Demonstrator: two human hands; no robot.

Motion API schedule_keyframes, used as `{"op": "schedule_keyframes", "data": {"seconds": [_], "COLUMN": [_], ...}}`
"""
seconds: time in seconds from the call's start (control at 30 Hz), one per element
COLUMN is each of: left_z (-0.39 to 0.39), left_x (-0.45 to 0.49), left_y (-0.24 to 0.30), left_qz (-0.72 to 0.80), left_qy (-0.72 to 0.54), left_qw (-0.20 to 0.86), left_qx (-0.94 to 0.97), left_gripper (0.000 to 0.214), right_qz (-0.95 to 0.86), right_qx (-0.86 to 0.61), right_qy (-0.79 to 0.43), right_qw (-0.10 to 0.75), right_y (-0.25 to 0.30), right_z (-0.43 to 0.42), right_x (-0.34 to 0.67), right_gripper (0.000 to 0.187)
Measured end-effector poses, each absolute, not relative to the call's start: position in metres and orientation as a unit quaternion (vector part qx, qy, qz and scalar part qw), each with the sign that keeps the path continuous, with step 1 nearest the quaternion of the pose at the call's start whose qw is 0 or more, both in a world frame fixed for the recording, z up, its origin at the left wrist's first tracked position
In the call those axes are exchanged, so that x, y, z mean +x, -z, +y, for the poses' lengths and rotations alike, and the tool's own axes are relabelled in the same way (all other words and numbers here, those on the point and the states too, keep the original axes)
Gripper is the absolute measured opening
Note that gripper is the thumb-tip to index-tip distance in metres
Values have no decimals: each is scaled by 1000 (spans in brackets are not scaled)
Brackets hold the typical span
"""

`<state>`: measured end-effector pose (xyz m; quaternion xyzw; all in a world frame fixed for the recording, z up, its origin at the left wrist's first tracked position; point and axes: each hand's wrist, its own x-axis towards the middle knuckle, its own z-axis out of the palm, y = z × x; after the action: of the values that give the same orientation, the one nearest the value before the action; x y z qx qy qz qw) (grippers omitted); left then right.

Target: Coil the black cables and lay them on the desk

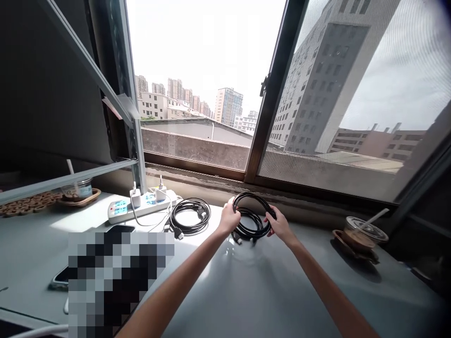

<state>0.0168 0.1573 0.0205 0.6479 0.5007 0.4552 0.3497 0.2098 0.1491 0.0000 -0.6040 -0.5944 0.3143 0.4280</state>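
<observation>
A black cable coil (pixel 252 215) is held just above a pale grey table (pixel 246 291), close to the window sill and a little right of the middle of the view. The coil is wound into several loose loops forming a ring. The ring stands tilted, its top edge leaning away toward the window and its lower edge nearest the tabletop. Its longer span runs left to right between the two hands. Short loose ends with plugs hang from the bottom of the ring, just above the table.

The left hand (pixel 229 218) grips the left side of the ring, fingers curled closed around the bundled loops. The right hand (pixel 279 224) grips the right side the same way, fingers wrapped over the strands. Both bare forearms reach forward from the bottom of the view, converging toward the coil.

Just left of the held coil, a second black cable coil (pixel 190 215) lies flat on the table. Further left sits a white power strip (pixel 137 206) with chargers plugged in. A dark phone (pixel 118 230) lies nearer the viewer. At far right, a plastic cup with a straw (pixel 364 231) rests on a saucer. Another cup (pixel 78 189) stands at far left.
</observation>
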Motion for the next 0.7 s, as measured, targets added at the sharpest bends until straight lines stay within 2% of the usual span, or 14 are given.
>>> {"op": "schedule_keyframes", "data": {"seconds": [0.2, 0.37, 0.5, 0.7], "left_z": [156, 136, 130, 124], "left_x": [11, 3, 6, 12], "left_y": [-1, 39, 69, 58], "left_qz": [586, 602, 597, 537], "left_qy": [-385, -350, -295, -290], "left_qw": [251, 181, 72, 0], "left_qx": [667, 695, 742, 792], "left_gripper": [56, 50, 52, 50], "right_qz": [-629, -652, -653, -630], "right_qx": [-614, -601, -613, -668], "right_qy": [-264, -180, -141, -60], "right_qw": [398, 426, 423, 391], "right_y": [40, 66, 70, 67], "right_z": [168, 170, 166, 154], "right_x": [210, 210, 215, 212], "right_gripper": [47, 46, 46, 49]}}
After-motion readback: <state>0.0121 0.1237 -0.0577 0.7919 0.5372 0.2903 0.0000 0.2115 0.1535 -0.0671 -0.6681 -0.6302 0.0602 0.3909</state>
